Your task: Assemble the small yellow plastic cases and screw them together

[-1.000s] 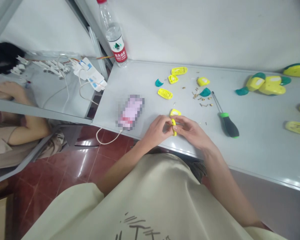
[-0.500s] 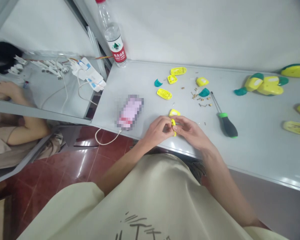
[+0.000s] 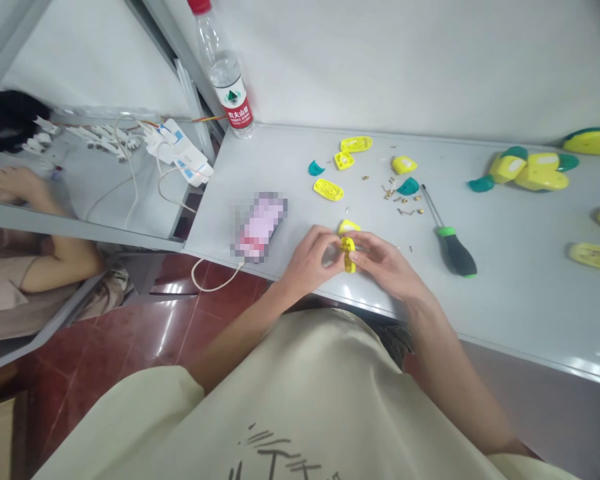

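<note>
Both my hands meet at the near edge of the grey table [image 3: 505, 293], pinching a small yellow plastic part [image 3: 349, 253] between them. My left hand [image 3: 313, 261] grips it from the left with curled fingers. My right hand [image 3: 383, 265] holds it from the right, fingers closed on it. Just behind the hands lies another yellow piece [image 3: 349, 227]. Further back are yellow shell parts [image 3: 329, 189], teal pieces [image 3: 409, 186] and several small brass screws [image 3: 405, 200]. A green-and-black screwdriver [image 3: 453, 243] lies to the right of my right hand.
A phone [image 3: 259, 225] with a white cable lies left of my hands. A water bottle [image 3: 226, 73] stands at the back corner. Assembled yellow-and-teal toys [image 3: 527, 167] sit at the far right. On the left another person's arm [image 3: 40, 267] rests by a second table holding cables.
My hands have turned the yellow part slightly, so more of it shows between the fingers. They remain at the same spot on the table edge.
</note>
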Demonstrator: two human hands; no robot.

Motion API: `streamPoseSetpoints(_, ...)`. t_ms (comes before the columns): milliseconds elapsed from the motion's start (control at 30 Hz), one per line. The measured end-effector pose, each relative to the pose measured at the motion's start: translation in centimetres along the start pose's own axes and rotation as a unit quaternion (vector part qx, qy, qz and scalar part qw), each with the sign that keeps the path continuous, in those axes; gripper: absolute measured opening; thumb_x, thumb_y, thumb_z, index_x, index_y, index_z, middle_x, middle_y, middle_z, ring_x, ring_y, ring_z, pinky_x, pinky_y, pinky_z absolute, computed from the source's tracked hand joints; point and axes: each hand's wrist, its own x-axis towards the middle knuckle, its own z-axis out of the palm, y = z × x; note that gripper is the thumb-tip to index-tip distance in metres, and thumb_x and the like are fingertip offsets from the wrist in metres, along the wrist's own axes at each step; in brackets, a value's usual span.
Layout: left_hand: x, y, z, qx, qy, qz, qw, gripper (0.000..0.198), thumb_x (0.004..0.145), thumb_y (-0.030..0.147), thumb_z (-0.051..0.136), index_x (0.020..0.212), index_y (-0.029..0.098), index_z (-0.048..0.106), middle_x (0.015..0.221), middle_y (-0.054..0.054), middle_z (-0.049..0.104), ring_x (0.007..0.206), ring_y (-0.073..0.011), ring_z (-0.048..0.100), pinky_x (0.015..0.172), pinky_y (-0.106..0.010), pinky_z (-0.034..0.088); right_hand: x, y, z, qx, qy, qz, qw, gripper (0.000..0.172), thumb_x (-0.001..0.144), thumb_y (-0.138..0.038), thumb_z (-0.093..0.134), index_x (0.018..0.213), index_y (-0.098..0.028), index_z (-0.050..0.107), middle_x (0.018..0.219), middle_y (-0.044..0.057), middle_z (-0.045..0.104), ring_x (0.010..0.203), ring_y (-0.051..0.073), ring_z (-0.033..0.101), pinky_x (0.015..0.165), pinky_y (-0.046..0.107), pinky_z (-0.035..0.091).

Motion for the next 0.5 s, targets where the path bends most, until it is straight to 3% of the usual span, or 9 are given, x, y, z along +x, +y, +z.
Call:
streamPoseSetpoints(233,0.64,-0.85,-0.95,0.026,-0.088,0.043,0.995,0.004,0.09,0.018,0.061,0.092,0.019,0.058,0.092,-0.003,0.06,0.088,-0.0149,0.059,0.083,-0.028,0.053,-0.1,0.1,0.01,0.0,-0.026,-0.007,1.0,0.044,0.086,-0.039,0.074,0.128,-0.033,0.065,0.139,0.006,0.063,0.107,0.022,0.069,0.092,0.04,0.057)
streamPoseSetpoints(500,0.89,-0.48,-0.85,0.03,-0.109,0.055,0.992,0.004,0.09,0.02,0.059,0.09,0.019,0.055,0.093,-0.005,0.062,0.091,-0.0166,0.059,0.084,-0.03,0.052,0.01,-0.3,0.23,-0.001,-0.027,-0.009,1.0,0.045,0.086,-0.039,0.074,0.129,-0.033,0.065,0.139,0.005,0.063,0.109,0.022,0.068,0.092,0.038,0.057)
